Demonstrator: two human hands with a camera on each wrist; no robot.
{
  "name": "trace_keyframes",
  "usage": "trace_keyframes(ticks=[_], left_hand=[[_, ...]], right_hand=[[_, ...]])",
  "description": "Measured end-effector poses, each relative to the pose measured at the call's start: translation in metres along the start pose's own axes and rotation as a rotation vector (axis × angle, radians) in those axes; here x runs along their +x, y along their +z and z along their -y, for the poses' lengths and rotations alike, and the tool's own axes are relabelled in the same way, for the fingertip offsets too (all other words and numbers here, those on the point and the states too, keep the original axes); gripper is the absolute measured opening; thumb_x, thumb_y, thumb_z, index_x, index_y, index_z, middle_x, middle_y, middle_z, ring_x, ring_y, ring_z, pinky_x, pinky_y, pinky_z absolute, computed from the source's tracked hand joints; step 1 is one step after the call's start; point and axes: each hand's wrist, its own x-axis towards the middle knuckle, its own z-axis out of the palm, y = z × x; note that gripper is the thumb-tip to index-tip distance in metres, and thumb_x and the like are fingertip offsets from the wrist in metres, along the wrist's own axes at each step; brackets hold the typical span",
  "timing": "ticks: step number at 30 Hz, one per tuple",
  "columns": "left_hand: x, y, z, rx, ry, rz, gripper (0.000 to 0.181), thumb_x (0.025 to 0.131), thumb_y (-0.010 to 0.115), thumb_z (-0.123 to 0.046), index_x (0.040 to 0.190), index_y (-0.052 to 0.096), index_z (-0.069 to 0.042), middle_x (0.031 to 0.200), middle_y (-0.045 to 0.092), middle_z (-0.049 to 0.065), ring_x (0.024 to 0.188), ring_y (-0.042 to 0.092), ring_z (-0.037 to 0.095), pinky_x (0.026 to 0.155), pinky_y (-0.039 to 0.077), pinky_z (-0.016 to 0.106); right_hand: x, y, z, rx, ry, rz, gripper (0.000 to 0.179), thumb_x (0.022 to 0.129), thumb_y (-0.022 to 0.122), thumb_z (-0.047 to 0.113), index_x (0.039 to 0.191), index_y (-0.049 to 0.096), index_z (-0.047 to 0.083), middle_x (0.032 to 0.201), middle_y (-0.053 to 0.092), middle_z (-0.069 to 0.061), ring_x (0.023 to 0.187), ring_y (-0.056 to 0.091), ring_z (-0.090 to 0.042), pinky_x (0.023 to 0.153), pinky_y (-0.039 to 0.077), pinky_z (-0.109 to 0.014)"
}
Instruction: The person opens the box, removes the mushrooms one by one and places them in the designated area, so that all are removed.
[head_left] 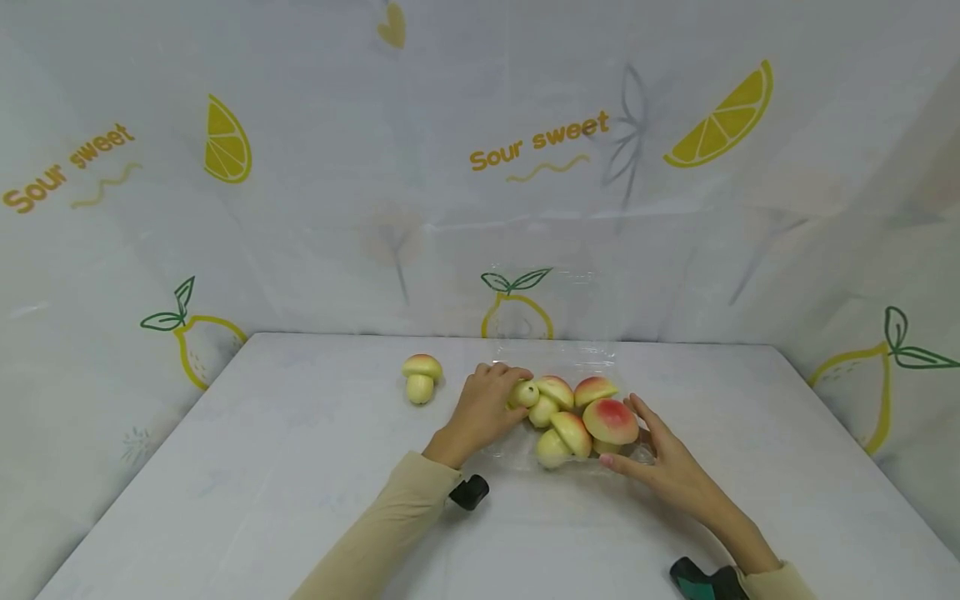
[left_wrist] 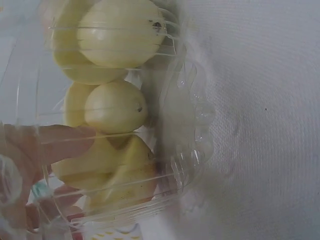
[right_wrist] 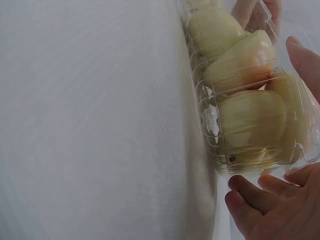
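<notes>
A clear plastic clamshell box (left_wrist: 197,125) holds several yellow model mushrooms with red-blushed caps. At its left end, my left hand (head_left: 489,404) curls its fingers and thumb round one mushroom (head_left: 524,394), whose round stem end faces the front. My right hand (head_left: 663,467) is at the box's right end, thumb at the front by the red-topped mushroom (head_left: 611,422) and fingers spread along the side. In the right wrist view, its fingertips (right_wrist: 240,185) lie against the outside of the clear wall. The left wrist view shows the stems (left_wrist: 117,107) through the wall.
Another mushroom (head_left: 421,378) stands upright on the white table (head_left: 300,467), left of the box. Behind the box its transparent lid (head_left: 585,312) stands raised toward the printed curtain (head_left: 420,167). Black wrist devices (head_left: 469,492) show beneath both forearms.
</notes>
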Motion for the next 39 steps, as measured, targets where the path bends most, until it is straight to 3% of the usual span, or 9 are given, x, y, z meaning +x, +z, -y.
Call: trace_keyframes(ticks=[3,16,26,39], left_hand=[[0.001,0.001,0.0,0.027,-0.004,-0.005,0.045,0.084,0.079,-0.023,0.126,0.064,-0.017,0.118,0.066,0.008,0.107,0.055,0.031,0.087,0.046,0.042],[0.001,0.0,0.002,-0.014,-0.006,-0.031,0.04,0.083,0.079,-0.02,0.121,0.067,-0.015,0.115,0.068,0.007,0.101,0.058,0.028,0.085,0.048,0.041],[-0.001,-0.006,0.006,-0.162,-0.012,-0.07,0.039,0.085,0.076,-0.015,0.122,0.065,-0.009,0.115,0.066,0.009,0.098,0.058,0.026,0.081,0.049,0.035],[-0.009,-0.012,0.013,-0.261,0.025,-0.11,0.035,0.085,0.075,-0.014,0.117,0.063,-0.006,0.111,0.066,0.007,0.094,0.059,0.017,0.081,0.05,0.029]], right_hand=[[0.0,0.0,-0.001,0.002,-0.003,-0.001,0.103,0.088,0.074,0.036,0.159,0.006,0.004,0.163,0.018,-0.023,0.132,0.049,-0.046,0.101,0.037,-0.071],[0.0,0.001,0.001,0.001,-0.001,-0.005,0.103,0.088,0.074,0.036,0.159,0.007,0.003,0.163,0.019,-0.023,0.132,0.049,-0.046,0.1,0.038,-0.07],[0.0,0.0,0.001,-0.001,0.001,0.003,0.103,0.088,0.074,0.037,0.159,0.006,0.004,0.163,0.019,-0.022,0.133,0.048,-0.046,0.1,0.037,-0.072],[0.001,0.001,0.0,0.018,-0.001,0.0,0.104,0.088,0.074,0.035,0.159,0.005,0.004,0.163,0.019,-0.024,0.133,0.048,-0.046,0.102,0.036,-0.071]])
